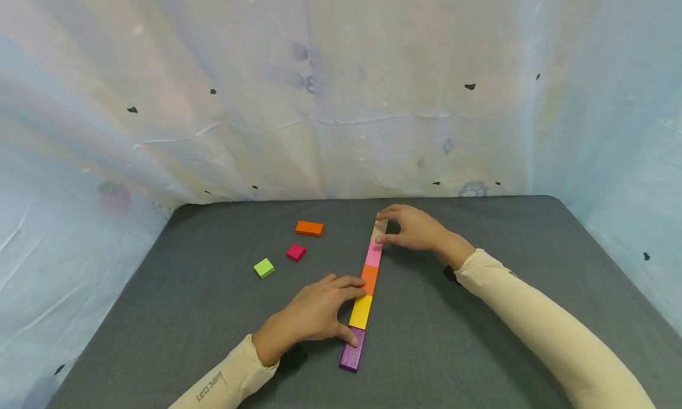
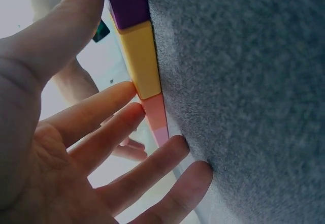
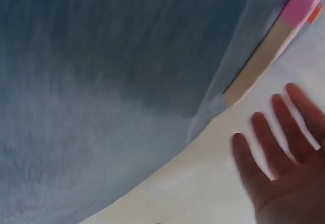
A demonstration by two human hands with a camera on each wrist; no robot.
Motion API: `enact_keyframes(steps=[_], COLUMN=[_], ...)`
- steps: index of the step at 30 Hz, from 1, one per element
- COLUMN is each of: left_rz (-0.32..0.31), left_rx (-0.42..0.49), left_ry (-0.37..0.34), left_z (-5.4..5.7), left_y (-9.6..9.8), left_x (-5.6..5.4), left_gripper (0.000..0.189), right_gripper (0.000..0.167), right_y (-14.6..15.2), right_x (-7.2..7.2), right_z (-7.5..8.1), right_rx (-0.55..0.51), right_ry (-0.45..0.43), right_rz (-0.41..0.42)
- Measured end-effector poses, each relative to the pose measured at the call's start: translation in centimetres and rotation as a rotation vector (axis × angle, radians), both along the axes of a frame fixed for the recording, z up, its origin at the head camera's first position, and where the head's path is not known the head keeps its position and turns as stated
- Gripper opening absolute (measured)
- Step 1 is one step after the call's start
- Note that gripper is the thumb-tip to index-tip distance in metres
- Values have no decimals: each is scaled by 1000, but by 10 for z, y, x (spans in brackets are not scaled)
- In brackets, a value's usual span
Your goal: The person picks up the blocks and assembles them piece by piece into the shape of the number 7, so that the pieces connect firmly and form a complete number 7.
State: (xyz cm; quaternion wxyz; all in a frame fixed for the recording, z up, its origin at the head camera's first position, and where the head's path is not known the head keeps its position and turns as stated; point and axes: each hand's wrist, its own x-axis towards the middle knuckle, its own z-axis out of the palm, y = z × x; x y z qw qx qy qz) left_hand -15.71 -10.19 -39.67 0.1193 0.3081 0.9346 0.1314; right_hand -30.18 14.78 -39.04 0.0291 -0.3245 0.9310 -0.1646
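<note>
Block row (image 1: 361, 312) sits lower-middle in the head view. Left hand (image 1: 315, 308) is splayed, thumb on the purple block (image 1: 350, 358); right hand (image 1: 418, 228) loosely spread by the tan block (image 1: 379, 229), contact unclear.

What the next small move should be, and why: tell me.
Probably move the left hand away from the row of blocks and reach for the loose orange block: the row's five pieces already lie end to end, while that oblong one lies apart, to the left.
</note>
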Motion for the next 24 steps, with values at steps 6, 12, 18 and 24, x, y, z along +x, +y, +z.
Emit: enact_keyframes(steps=[6, 12, 18, 24], left_rz=[4, 2, -4, -7], left_rx=[1, -10, -11, -8], left_ry=[8, 0, 1, 5], left_z=[-1, -1, -1, -1], left_y=[-1, -1, -1, -1], left_x=[-1, -1, -1, -2], left_gripper=[84, 84, 84, 84], right_gripper=[72, 75, 77, 77], right_y=[-10, -11, -11, -10], right_x=[20, 30, 33, 35], right_z=[-4, -10, -12, -13], right_rx=[67, 88, 103, 103], right_ry=[-11, -18, -18, -17], right_rz=[-37, -50, -48, -39])
